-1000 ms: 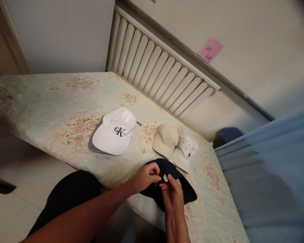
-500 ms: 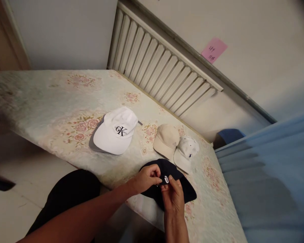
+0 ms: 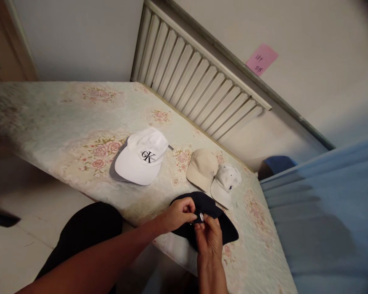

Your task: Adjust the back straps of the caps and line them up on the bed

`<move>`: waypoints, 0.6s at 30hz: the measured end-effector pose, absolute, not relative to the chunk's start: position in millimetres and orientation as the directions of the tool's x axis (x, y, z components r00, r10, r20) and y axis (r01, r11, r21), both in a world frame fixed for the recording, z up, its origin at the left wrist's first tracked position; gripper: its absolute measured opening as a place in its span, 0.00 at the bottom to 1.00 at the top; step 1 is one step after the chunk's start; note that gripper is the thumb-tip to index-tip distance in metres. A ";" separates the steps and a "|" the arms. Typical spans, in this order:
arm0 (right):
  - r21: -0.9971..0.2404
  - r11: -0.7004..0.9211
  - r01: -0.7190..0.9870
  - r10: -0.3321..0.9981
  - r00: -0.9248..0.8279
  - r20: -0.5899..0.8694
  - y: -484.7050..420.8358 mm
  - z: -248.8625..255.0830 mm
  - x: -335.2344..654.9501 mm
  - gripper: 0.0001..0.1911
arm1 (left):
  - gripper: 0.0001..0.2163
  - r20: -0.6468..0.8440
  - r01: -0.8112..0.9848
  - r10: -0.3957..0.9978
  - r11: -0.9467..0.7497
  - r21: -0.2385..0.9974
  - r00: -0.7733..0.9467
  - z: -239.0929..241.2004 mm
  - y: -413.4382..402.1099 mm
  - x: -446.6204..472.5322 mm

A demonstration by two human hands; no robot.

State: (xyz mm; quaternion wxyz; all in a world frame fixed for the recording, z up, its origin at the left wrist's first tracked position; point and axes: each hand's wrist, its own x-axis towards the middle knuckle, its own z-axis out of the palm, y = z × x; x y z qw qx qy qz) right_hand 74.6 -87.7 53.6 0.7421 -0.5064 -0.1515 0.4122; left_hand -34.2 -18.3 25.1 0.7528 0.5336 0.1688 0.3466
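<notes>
Navy cap (image 3: 225, 229) at six o'clock on floral cover (image 3: 64, 122), near its edge. Left hand (image 3: 178, 214) and right hand (image 3: 209, 240) pinched narrow on its silver buckle (image 3: 201, 217). At twelve, beige cap (image 3: 200, 168) touching small white cap (image 3: 226, 183); at ten, white logo cap (image 3: 141, 159).

The navy cap (image 3: 223, 228) sits lower centre; the white cap (image 3: 141, 157), mid-frame, carries black letters; the bed (image 3: 64, 122) is pale green with pink rose clusters.
</notes>
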 end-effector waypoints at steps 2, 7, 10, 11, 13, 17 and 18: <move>-0.861 0.157 -0.483 0.770 0.606 -0.200 -89.5 53.4 74.5 0.11 | 0.07 0.116 -0.361 0.687 0.225 0.905 0.717 27.9 -19.2 -34.9; -0.845 0.137 -0.517 0.808 0.552 -0.207 -94.9 56.4 75.3 0.13 | 0.08 0.089 -0.386 0.682 0.297 0.873 0.726 31.9 -19.4 -36.1; -0.843 0.126 -0.523 0.845 0.502 -0.186 -98.7 57.3 78.0 0.15 | 0.08 0.074 -0.395 0.703 0.306 0.866 0.707 31.6 -17.8 -36.4; -0.839 0.127 -0.529 0.852 0.491 -0.181 -99.9 57.1 79.2 0.15 | 0.07 0.073 -0.402 0.710 0.306 0.863 0.700 31.3 -17.2 -36.5; -0.836 0.123 -0.535 0.860 0.477 -0.179 -101.4 55.4 81.6 0.16 | 0.07 0.076 -0.408 0.720 0.301 0.862 0.690 30.4 -16.1 -36.4; -0.852 0.081 -0.517 0.835 0.502 -0.225 -100.8 48.1 86.8 0.18 | 0.07 0.076 -0.392 0.717 0.286 0.874 0.693 28.6 -15.4 -35.7; -0.856 0.073 -0.511 0.825 0.513 -0.235 -100.2 46.0 88.0 0.18 | 0.07 0.076 -0.385 0.713 0.283 0.878 0.697 28.2 -15.5 -35.4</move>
